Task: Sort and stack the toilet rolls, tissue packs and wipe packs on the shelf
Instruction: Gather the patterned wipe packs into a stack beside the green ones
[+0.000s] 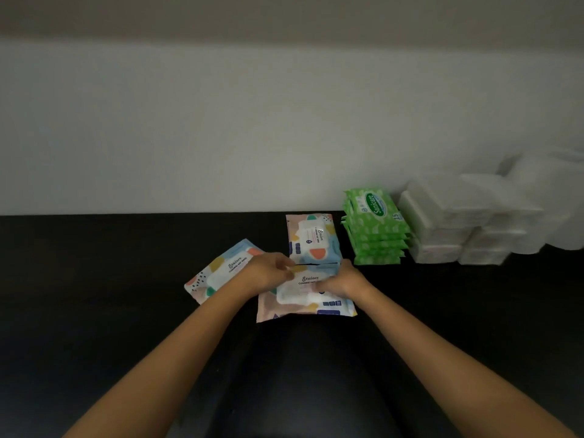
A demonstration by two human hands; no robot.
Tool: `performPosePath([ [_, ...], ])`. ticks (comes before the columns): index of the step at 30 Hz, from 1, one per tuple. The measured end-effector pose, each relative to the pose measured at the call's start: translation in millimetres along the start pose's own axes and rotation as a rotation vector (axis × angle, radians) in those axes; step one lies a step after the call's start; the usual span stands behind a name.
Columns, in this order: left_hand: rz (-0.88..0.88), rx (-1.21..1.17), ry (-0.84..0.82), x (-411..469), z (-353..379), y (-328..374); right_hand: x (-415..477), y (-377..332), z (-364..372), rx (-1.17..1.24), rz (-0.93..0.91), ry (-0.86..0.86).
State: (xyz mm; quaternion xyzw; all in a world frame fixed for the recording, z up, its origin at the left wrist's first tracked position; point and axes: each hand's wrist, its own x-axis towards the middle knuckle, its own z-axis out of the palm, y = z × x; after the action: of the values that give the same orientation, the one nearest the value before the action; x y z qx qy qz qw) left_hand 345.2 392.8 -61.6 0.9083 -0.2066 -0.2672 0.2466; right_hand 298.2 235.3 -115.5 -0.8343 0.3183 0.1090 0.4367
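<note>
I see the left hand [271, 270] pinching the far left corner of the near wipe pack [303, 308], fingers curled. The right hand [342, 282] grips its right side, fingers curled onto the white lid (most of the label is covered). I can't tell whether the pack touches the dark shelf [94, 279]. The left wipe pack [218, 273] lies tilted beside it, partly under the left wrist, with the far wipe pack [313, 238] just beyond. To the right stand a green wipe stack [376, 230], tissue packs [442, 222] and blurred toilet rolls [543, 200].
</note>
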Motion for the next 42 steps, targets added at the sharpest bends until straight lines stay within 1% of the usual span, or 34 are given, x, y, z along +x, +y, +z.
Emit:
performPosePath([
  [6, -0.037, -0.030, 0.042, -17.7, 0.5, -13.1, -20.1, -1.9, -4.0, 0.235, 0.067, 0.022],
  [10, -0.048, -0.062, 0.051, -23.8, -0.6, -18.3, -39.6, -2.5, -5.2, 0.408, 0.077, -0.059],
  [12, -0.033, -0.114, 0.052, -25.6, -1.0, -18.9, -46.4, -1.8, -8.5, 0.425, 0.060, -0.077],
  [14, 0.000, -0.220, 0.047, -26.3, -3.4, -16.5, -49.2, -1.9, -16.8, 0.406, 0.017, -0.073],
  [17, 0.044, -0.380, 0.046, -24.1, -6.7, -8.0, -54.6, -4.3, -37.2, 0.330, -0.099, -0.075],
  [19, 0.055, -0.414, -0.011, -21.0, -7.7, -3.8, -59.2, -7.3, -50.6, 0.262, -0.191, -0.092],
  [23, 0.011, -0.421, -0.237, -14.4, -6.9, -4.1, -66.0, -16.0, -69.0, 0.186, -0.301, -0.161],
  [26, -0.015, -0.585, -0.352, -15.5, -6.1, -6.2, -66.7, -18.9, -76.7, 0.234, -0.289, -0.247],
  [28, -0.031, -0.708, -0.359, -16.8, -6.8, -11.0, -64.2, -18.5, -75.9, 0.332, -0.271, -0.314],
  [30, -0.029, -0.835, -0.321, -16.9, -8.5, -17.3, -59.2, -16.9, -70.9, 0.536, -0.260, -0.317],
  [32, -0.041, -0.939, -0.224, -15.8, -8.6, -18.4, -53.1, -14.7, -62.7, 0.751, -0.234, -0.309],
  [33, -0.069, -0.962, -0.150, -12.4, -6.8, -17.2, -50.7, -13.9, -56.6, 0.800, -0.222, -0.319],
  [35, -0.151, -0.941, 0.012, -0.2, -0.2, -13.5, -46.6, -13.3, -42.2, 0.791, -0.185, -0.339],
  [37, -0.222, -0.939, 0.100, 13.3, 7.4, -9.8, -40.5, -14.0, -27.5, 0.782, -0.145, -0.318],
  [39, -0.253, -0.979, 0.116, 25.0, 14.3, -5.9, -32.3, -15.6, -17.7, 0.739, -0.128, -0.222],
  [42, -0.235, -0.980, 0.128, 39.1, 17.9, -1.4, -18.5, -19.3, -13.9, 0.575, -0.131, -0.018],
])
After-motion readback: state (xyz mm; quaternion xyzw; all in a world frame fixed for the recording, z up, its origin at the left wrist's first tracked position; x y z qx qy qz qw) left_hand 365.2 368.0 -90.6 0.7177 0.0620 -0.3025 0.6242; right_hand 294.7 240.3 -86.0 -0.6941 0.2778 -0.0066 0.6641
